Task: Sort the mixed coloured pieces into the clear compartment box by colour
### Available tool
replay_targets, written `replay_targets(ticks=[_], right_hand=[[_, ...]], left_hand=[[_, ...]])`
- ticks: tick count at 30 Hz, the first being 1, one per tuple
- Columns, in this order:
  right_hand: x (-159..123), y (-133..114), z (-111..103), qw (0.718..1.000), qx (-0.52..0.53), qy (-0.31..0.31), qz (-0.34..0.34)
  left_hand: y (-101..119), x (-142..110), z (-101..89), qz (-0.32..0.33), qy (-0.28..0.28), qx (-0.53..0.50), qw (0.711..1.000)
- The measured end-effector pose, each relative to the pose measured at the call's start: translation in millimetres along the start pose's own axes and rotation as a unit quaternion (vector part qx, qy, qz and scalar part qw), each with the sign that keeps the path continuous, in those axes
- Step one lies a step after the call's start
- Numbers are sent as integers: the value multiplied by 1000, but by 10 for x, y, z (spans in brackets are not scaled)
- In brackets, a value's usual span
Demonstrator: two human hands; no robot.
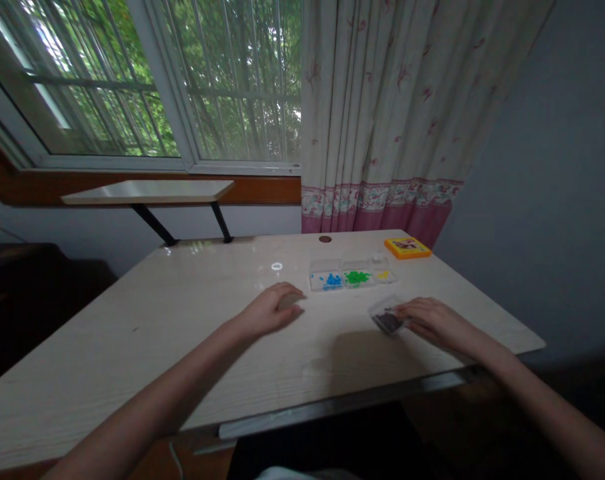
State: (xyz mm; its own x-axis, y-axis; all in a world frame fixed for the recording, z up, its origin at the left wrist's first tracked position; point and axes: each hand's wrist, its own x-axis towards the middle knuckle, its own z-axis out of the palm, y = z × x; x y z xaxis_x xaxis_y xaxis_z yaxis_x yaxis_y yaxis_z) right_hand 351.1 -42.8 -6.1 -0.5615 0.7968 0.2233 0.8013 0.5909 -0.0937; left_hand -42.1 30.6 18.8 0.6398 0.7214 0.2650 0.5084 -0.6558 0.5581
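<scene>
My right hand (429, 320) has its fingers closed on the right edge of a small clear plastic box (379, 309). Dark small pieces (388, 323) lie in that box; their kind is too blurred to tell. My left hand (275, 310) is over the table with thumb and fingers apart and nothing between them. Just beyond the hands sits a clear compartment box (349, 288) with raised lids. Its left section has blue bits (333, 280), the middle one a pile of green bits (357, 277), and the right one a few yellow bits (383, 274).
A yellow-orange flat case (407, 248) lies at the table's far right corner. Behind the table (182, 320) hang a curtain (382, 120) and a window. A raised shelf (152, 191) on dark legs stands at the back left. A white ring-shaped spot (277, 267) shows on the tabletop.
</scene>
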Motion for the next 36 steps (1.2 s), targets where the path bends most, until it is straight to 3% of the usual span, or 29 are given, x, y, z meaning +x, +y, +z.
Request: replay_targets(ticks=[4, 9, 13, 18, 27, 30, 32, 34, 36], right_hand=[[-304, 663, -42, 990, -36, 22, 136], [-26, 1299, -63, 977, -79, 22, 199], [258, 1616, -58, 959, -128, 16, 253], [395, 1805, -30, 954, -135, 20, 267], [502, 1778, -91, 951, -111, 23, 288], [642, 1664, -175, 948, -110, 33, 298], [804, 1438, -205, 954, -101, 84, 270], [991, 1065, -180, 966, -65, 160, 190], [1162, 592, -96, 976, -7, 196, 96]], left_hand=[[-257, 168, 141, -60, 44, -40, 996], [-508, 451, 428, -104, 79, -134, 982], [-575, 626, 578, -120, 89, -187, 971], [-614, 720, 638, -129, 91, -160, 974], [-562, 804, 623, -156, 87, -78, 981], [-550, 776, 600, -149, 85, -72, 983], [-552, 717, 569, -142, 81, -77, 984], [-544, 616, 529, -137, 73, -81, 984], [-514, 479, 488, -132, 62, -81, 986]])
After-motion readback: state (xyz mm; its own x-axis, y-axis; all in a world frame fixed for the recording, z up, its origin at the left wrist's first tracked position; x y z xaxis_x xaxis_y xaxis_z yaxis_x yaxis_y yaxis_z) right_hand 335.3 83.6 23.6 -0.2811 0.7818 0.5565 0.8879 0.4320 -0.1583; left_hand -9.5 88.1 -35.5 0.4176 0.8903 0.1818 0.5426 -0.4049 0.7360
